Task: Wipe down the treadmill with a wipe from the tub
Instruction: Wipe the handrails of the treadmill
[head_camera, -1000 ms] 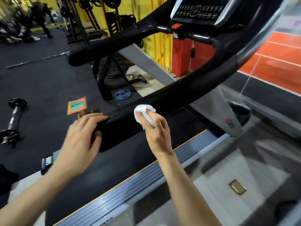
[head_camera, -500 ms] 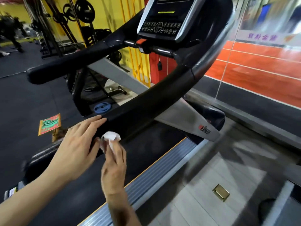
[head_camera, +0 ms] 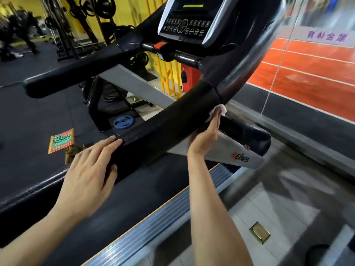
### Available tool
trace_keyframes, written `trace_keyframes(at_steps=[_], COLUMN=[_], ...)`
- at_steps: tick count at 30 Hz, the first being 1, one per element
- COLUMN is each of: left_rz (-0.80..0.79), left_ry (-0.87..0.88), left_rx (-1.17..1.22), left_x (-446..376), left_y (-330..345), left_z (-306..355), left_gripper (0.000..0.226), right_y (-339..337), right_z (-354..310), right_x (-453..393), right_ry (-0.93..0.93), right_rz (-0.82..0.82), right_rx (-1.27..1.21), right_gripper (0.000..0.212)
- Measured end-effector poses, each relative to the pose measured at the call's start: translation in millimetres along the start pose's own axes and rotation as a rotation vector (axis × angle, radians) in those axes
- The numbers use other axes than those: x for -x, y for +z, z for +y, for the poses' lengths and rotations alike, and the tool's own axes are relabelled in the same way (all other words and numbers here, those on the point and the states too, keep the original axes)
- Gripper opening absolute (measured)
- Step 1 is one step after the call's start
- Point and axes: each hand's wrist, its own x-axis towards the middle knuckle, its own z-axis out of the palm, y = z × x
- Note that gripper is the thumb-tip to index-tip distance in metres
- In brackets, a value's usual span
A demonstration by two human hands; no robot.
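Observation:
The black treadmill fills the view, with its console [head_camera: 186, 25] at the top and its belt [head_camera: 115, 208] below my arms. My left hand [head_camera: 90, 169] rests flat on the near end of the padded right handrail [head_camera: 163, 127], fingers straight on top. My right hand [head_camera: 205, 137] reaches up along the rail's outer side. Its straight fingers press a white wipe [head_camera: 221, 108] against the rail where the padding meets the glossy upright. The wipe tub is out of view.
The other handrail [head_camera: 76, 75] crosses at the upper left. A blue weight plate [head_camera: 123, 120] and a green-and-red board [head_camera: 61, 141] lie on the dark floor beyond. A glass wall [head_camera: 288, 73] stands close on the right, and a brass floor plate [head_camera: 259, 235] sits beside the ribbed side rail [head_camera: 153, 227].
My right hand slid the wipe from the near end of the handrail, beside my left hand, up to its far end. My left hand stayed on the rail.

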Motion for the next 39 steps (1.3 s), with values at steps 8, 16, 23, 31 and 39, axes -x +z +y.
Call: trace_keyframes(at_steps=[8, 16, 23, 31, 39], left_rz=[0.048, -0.005, -0.046, -0.082, -0.049], left_ry=[-0.054, 0.016, 0.051, 0.03, -0.126], left_rx=[-0.014, 0.013, 0.058, 0.038, -0.031], left_x=[1.4, 4.7, 6.3, 36.8, 117.6], left_y=[4.0, -3.9, -5.7, -23.3, -52.3], left_z=[7.4, -2.6, -10.3, -35.8, -102.1], left_gripper=[0.06, 0.059, 0.062, 0.06, 0.059], right_y=[-3.3, 1.9, -3.7, -7.0, 10.5], right_z=[-19.7, -37.9, -47.5, -13.1, -26.9], right_x=[124.3, -30.8, 141.9, 12.3, 109.7], right_ry=[-0.535, -0.446, -0.772, -0.471, -0.11], right_rz=[-0.198, -0.057, -0.351, 0.002, 0.042], right_rx=[-0.056, 0.105, -0.01, 0.154, 0.033], right_gripper=[0.038, 0.036, 0.04, 0.046, 0.056])
